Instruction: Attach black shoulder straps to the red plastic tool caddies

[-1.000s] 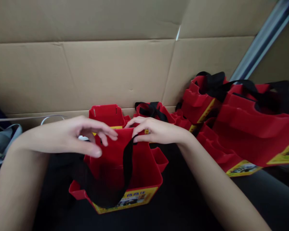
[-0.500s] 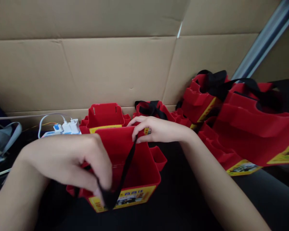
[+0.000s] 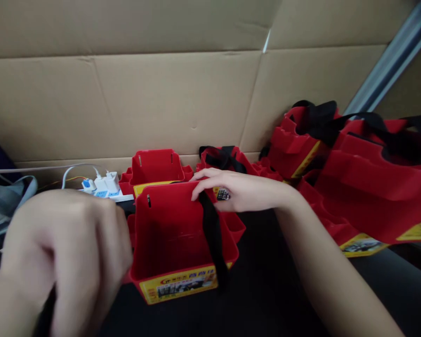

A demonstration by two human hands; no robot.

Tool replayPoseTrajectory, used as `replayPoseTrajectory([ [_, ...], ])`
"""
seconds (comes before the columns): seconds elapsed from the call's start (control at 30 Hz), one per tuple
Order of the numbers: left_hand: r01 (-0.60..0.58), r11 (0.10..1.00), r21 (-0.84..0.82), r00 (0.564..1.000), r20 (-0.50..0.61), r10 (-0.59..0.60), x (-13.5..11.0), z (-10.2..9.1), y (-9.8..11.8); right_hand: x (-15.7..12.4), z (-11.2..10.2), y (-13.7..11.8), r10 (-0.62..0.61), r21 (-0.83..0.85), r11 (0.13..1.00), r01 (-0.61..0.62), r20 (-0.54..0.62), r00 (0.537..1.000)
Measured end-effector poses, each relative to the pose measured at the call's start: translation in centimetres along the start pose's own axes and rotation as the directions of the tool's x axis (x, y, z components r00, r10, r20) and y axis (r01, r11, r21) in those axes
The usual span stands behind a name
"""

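A red plastic box (image 3: pixel 171 234) with a yellow label on its near wall stands open in front of me on a dark surface. A black strap (image 3: pixel 213 238) hangs down inside it from its far right rim. My right hand (image 3: pixel 240 189) pinches that strap end against the rim. Close to the camera at the lower left, my left hand (image 3: pixel 65 255) is blurred and closed into a fist; what it grips is hidden.
More red boxes (image 3: pixel 156 166) stand behind, and a heap of red boxes with black straps (image 3: pixel 358 159) fills the right. A white power strip with chargers (image 3: pixel 100 185) lies at the left. A cardboard wall (image 3: pixel 161 93) closes the back.
My left hand has pulled back toward me and to the left. The strap loop that hung across the box front now hangs straight inside it. My right hand stays at the rim.
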State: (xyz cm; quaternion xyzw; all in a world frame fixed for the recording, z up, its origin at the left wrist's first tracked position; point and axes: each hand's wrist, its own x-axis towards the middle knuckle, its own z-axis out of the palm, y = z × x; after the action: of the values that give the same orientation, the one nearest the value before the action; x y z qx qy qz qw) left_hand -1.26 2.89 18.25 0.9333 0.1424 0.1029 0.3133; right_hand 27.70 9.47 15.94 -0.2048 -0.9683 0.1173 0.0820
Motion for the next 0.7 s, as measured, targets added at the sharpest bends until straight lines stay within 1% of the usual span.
replayPoseTrajectory([
  [0.03,0.003,0.997,-0.072,0.998,0.066,0.002,0.3,0.2,0.2,-0.4,-0.2,-0.9,-0.029,0.01,1.0,0.029,0.005,1.0],
  [0.07,0.048,0.991,-0.123,0.995,0.088,-0.037,0.7,0.5,0.5,-0.9,-0.3,-1.9,-0.064,0.023,0.998,0.064,0.001,0.998],
  [0.1,0.132,0.981,-0.143,0.991,0.053,-0.126,1.2,0.8,0.7,-1.3,-0.5,-2.9,-0.1,0.04,0.994,0.101,-0.014,0.995],
  [0.13,0.232,0.963,-0.134,0.97,-0.042,-0.239,1.7,1.1,0.9,-1.7,-0.5,-4.0,-0.129,0.063,0.989,0.131,-0.029,0.991],
  [0.17,0.313,0.943,-0.115,0.934,-0.14,-0.328,2.2,1.3,1.1,-1.9,-0.5,-5.0,-0.142,0.082,0.986,0.146,-0.06,0.988],
  [0.2,0.365,0.926,-0.094,0.901,-0.215,-0.377,2.7,1.5,1.1,-2.0,-0.4,-5.8,-0.129,0.111,0.984,0.14,-0.098,0.987],
  [0.23,0.392,0.917,-0.078,0.881,-0.255,-0.399,3.1,1.7,1.1,-2.0,-0.2,-6.4,-0.095,0.151,0.981,0.119,-0.154,0.983],
  [0.33,0.429,0.903,-0.027,0.843,-0.348,-0.411,4.3,2.2,0.7,-0.9,0.8,-7.3,0.078,0.319,0.947,0.03,-0.32,0.944],
  [0.4,0.467,0.884,0.021,0.809,-0.414,-0.418,4.9,2.6,0.6,0.2,1.6,-7.2,0.173,0.371,0.928,-0.034,-0.349,0.921],
  [0.47,0.504,0.862,0.05,0.784,-0.446,-0.432,5.3,2.9,0.6,1.0,2.0,-6.8,0.231,0.334,0.935,-0.118,-0.323,0.918],
  [0.5,0.516,0.855,0.064,0.784,-0.439,-0.44,5.3,2.8,0.6,1.1,1.9,-6.4,0.253,0.297,0.941,-0.16,-0.307,0.917],
  [0.6,0.547,0.831,0.095,0.798,-0.358,-0.485,3.9,2.0,0.3,0.0,0.4,-4.1,0.31,0.176,0.946,-0.271,-0.26,0.914],
  [0.63,0.565,0.82,0.092,0.794,-0.332,-0.51,3.1,1.5,0.0,-0.9,-0.3,-3.1,0.334,0.133,0.942,-0.309,-0.247,0.91],
  [0.7,0.609,0.789,0.084,0.77,-0.301,-0.562,1.4,0.3,-0.5,-2.8,-1.9,-0.9,0.391,0.051,0.919,-0.391,-0.239,0.888],
])
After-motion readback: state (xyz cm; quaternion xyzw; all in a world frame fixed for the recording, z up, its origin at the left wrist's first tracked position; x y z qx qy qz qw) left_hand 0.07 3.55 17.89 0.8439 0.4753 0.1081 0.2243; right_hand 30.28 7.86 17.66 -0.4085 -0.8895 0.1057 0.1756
